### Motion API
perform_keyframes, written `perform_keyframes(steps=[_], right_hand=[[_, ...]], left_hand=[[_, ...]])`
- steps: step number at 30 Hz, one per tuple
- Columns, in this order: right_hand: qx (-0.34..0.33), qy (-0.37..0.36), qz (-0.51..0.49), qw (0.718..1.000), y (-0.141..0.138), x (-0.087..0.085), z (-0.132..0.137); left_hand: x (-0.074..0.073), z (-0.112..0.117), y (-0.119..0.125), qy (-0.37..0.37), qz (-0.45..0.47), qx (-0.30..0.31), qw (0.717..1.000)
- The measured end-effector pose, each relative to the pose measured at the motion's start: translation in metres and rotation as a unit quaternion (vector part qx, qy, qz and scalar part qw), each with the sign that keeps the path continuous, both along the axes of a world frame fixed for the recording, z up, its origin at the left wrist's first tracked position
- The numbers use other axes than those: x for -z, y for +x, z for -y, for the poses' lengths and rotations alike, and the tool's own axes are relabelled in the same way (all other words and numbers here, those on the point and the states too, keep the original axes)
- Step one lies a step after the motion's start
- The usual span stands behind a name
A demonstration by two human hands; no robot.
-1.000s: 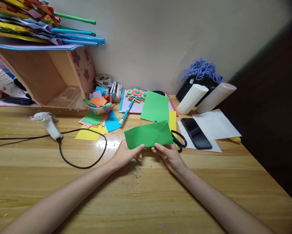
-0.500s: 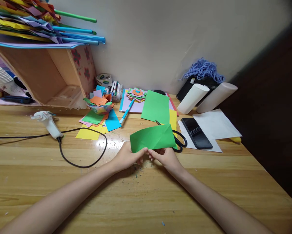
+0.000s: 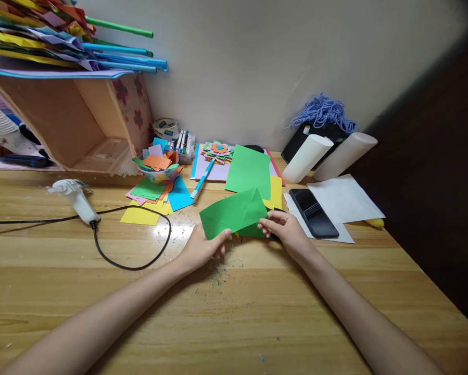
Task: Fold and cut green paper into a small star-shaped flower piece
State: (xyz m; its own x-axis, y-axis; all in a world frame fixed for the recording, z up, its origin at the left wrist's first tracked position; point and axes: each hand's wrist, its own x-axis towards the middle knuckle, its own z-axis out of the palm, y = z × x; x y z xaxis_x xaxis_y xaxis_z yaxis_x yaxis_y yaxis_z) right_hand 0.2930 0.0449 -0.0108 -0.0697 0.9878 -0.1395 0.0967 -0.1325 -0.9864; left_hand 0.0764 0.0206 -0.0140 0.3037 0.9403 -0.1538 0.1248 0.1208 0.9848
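Observation:
A creased strip of green paper (image 3: 231,211) is held up above the table, slightly curled, its right end higher than its left. My left hand (image 3: 204,247) grips its lower edge, thumb on the front and fingers behind. At the lower right corner, the fingertips of my right hand (image 3: 284,229) are pinched together on the paper's edge. Below the strip shows another green piece (image 3: 255,230), partly covered. Black scissors lie behind my right hand and are mostly hidden; only a bit of the dark handle shows.
Behind the hands lie a green sheet (image 3: 247,169) and a layered paper flower (image 3: 218,151) on a blue stick. A glue gun (image 3: 75,200) with its looping cord is at left, near a bowl of paper scraps (image 3: 159,169). A phone (image 3: 314,213) rests at right.
My right hand has moved from the paper's lower middle edge to its right corner. The strip has shifted slightly left and tilted up at the right; the scissors are now mostly covered.

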Motion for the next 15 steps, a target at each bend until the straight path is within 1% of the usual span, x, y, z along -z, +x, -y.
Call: perform_keyframes(steps=[2,4,6,7,9,11,12,13,15], right_hand=[[0.029,0.017,0.004,0.999,0.009,-0.001,-0.005],[0.068,0.033,-0.013,0.997,0.016,-0.001,-0.009],[0.082,0.042,-0.042,0.995,0.020,-0.002,-0.010],[0.068,0.037,-0.055,0.995,0.021,-0.002,-0.010],[0.002,0.009,-0.058,0.998,0.019,-0.004,-0.007],[-0.066,-0.020,-0.025,0.997,0.014,-0.006,-0.002],[-0.087,-0.031,-0.003,0.996,0.011,-0.006,0.000],[-0.097,-0.039,0.017,0.994,0.008,-0.006,0.002],[-0.083,-0.044,0.036,0.995,0.003,-0.005,0.005]], left_hand=[[0.000,-0.001,0.000,-0.004,0.008,-0.008,1.000],[-0.001,-0.001,-0.001,-0.002,0.013,-0.009,1.000],[-0.002,0.000,-0.001,0.000,0.007,-0.003,1.000],[-0.003,0.000,-0.001,0.000,0.000,0.005,1.000],[-0.004,0.002,-0.001,0.004,-0.019,0.030,0.999],[-0.004,0.003,-0.001,0.027,-0.037,0.047,0.998],[-0.004,0.003,-0.001,0.046,-0.044,0.051,0.997],[-0.004,0.004,-0.001,0.065,-0.050,0.051,0.995],[-0.002,0.003,-0.001,0.087,-0.053,0.031,0.994]])
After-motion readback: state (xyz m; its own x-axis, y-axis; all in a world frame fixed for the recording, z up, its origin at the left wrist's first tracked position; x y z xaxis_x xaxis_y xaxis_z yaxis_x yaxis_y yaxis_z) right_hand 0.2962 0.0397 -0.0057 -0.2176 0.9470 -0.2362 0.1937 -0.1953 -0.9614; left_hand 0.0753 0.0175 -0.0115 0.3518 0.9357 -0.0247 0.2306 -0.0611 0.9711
